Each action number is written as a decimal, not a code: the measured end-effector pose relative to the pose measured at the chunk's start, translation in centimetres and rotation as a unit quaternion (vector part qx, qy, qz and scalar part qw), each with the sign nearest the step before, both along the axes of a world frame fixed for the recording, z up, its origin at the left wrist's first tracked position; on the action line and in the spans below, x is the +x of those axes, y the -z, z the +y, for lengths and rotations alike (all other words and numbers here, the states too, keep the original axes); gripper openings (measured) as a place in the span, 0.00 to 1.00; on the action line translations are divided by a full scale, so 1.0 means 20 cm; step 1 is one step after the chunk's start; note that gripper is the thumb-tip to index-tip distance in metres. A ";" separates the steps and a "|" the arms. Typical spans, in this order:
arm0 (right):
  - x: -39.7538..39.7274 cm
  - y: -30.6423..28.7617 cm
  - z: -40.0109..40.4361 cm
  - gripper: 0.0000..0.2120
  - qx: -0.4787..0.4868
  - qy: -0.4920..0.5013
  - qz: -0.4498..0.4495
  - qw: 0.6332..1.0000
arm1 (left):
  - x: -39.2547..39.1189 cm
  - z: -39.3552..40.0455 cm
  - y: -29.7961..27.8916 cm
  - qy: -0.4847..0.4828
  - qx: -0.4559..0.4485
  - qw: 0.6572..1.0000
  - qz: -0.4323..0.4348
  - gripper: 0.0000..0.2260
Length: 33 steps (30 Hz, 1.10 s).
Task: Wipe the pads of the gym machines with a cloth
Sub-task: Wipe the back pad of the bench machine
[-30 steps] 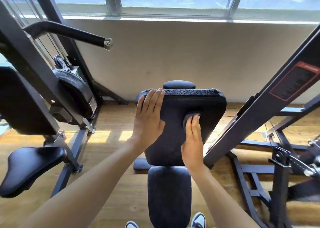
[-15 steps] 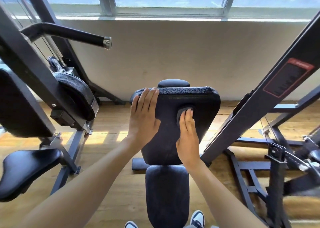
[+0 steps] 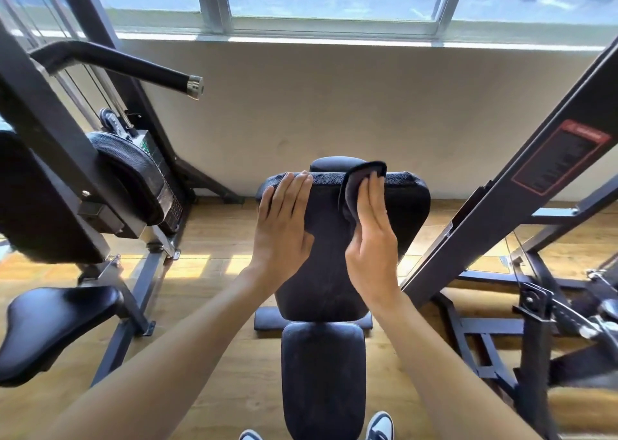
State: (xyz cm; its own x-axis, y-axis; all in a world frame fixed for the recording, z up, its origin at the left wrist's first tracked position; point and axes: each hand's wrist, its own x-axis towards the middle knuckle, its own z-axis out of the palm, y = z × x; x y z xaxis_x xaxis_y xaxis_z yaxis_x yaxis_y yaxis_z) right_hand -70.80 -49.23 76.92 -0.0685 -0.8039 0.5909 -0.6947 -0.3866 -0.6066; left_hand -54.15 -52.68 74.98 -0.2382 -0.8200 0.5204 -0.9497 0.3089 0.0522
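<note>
The dark cloth [image 3: 359,185] lies at the top edge of the back pad [image 3: 409,202], folded over the rim, its length running up and down. The right hand [image 3: 371,239] presses it with straight fingers. The left hand [image 3: 284,225] rests flat on the pad's left side. A red-bordered label [image 3: 561,160] on the right frame [image 3: 495,225] is unreadable.

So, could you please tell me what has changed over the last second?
The right hand slid the dark grey cloth up the black padded backrest to its top edge, where the cloth now bunches. The left hand stayed flat on the backrest's upper left.
</note>
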 end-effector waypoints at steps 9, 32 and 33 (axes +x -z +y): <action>-0.03 -0.08 -0.21 0.30 0.067 -0.022 0.205 0.976 | 0.01 0.00 -0.02 0.055 -0.006 0.993 0.106 0.43; -0.42 -0.21 -0.38 0.30 0.132 -0.239 0.198 0.941 | -0.40 0.04 -0.20 0.034 0.023 0.986 0.164 0.34; -0.42 -0.21 -0.38 0.30 0.134 -0.239 0.208 0.939 | -0.41 0.06 -0.19 0.015 0.015 0.986 0.167 0.32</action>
